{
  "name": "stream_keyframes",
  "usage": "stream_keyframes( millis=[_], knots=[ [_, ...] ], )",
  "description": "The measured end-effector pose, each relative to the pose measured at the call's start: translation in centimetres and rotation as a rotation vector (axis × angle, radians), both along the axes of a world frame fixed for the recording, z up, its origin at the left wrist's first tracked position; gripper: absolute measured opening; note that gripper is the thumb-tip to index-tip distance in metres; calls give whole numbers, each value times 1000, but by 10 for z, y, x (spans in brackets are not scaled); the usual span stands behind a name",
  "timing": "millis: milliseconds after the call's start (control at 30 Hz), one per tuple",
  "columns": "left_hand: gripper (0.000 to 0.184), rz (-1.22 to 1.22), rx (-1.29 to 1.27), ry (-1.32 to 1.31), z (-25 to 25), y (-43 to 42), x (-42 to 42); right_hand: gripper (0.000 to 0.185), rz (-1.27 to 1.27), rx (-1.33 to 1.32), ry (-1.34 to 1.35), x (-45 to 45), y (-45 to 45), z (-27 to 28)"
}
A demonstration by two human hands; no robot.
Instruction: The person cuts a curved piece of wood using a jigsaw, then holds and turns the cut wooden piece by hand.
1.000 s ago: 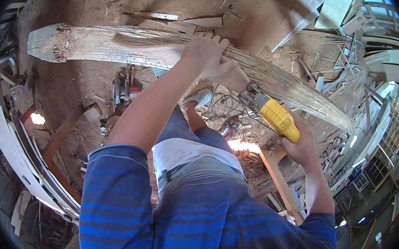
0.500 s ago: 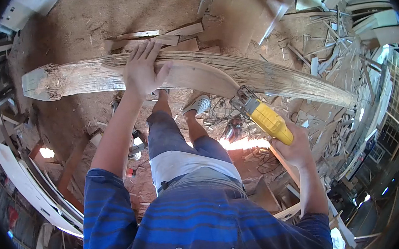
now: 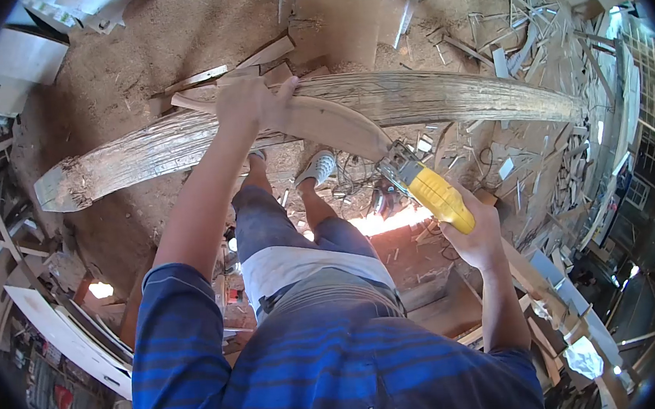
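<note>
A thin curved wooden board (image 3: 332, 124) lies across a long weathered beam (image 3: 442, 95), its right end jutting over the near edge. My left hand (image 3: 245, 109), slightly blurred, grips the board near its left part, with the thumb pointing right and the other fingers mostly hidden. In my right hand (image 3: 475, 230) is a yellow jigsaw (image 3: 440, 198), held by its body. The metal shoe of the jigsaw meets the board's right end; its blade cannot be made out.
Wood offcuts (image 3: 267, 51) lie on the dusty floor beyond the beam. Scrap strips pile up at the right (image 3: 539, 38). Cords (image 3: 356, 175) and bright light are on the ground by my shoe (image 3: 316, 168). Long pale panels (image 3: 66, 336) stand at lower left.
The board has turned, its left end now angled away past the beam's far edge. My left hand has gone from lying flat to gripping it. The jigsaw stays at the board's right end.
</note>
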State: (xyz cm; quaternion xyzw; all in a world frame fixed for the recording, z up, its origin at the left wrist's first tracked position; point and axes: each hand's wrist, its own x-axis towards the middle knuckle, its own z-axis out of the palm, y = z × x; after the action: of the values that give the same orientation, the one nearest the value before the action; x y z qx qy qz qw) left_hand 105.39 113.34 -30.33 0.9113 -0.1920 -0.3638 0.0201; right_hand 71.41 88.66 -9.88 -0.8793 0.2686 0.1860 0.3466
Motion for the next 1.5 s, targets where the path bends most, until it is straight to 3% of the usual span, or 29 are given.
stream_keyframes(
  millis=[100,200,300,1500],
  knots=[
    [94,-34,-142,-80,-7,5,-3,76,19,-12,-6,-2,0,-2],
    [92,-44,-145,-92,1,4,-5,76,62,-31,-120,-3,-3,-9],
    [93,-27,-138,-74,1,3,-3,76,47,-16,0,2,-3,-3],
    [80,-57,-128,-30,4,5,1,71,10,13,-60,17,8,-6]
  ],
)
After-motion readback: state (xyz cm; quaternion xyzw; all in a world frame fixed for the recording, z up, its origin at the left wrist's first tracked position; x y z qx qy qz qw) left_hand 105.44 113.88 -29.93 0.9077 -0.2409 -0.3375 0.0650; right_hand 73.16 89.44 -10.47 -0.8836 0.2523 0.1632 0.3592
